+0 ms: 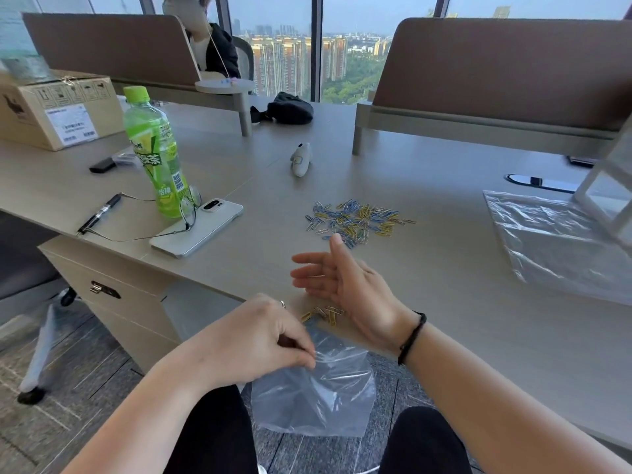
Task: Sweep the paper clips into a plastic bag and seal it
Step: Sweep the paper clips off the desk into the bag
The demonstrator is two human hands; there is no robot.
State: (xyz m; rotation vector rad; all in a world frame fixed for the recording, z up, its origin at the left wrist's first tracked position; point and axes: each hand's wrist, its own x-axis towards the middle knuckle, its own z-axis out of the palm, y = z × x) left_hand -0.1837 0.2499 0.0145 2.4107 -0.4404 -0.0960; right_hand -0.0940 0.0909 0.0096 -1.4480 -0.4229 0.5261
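Pinching one bag [318, 391] | left hand [253, 340] | second bag [554, 241] flat

Fingertips of the left hand [260, 340] hidden where pinching the plastic bag [314, 388]. Bag mouth covered by both hands; lower part blurred against the floor. Nearest paper clips [323, 313] partly masked by the right hand [345, 285]. Second bag [554, 241] cut off at the right edge. Carton label [73, 125] too small to read.

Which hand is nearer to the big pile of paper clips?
Right hand: its fingertip reaches the pile. Left hand is lower, holding the plastic bag at the desk edge.
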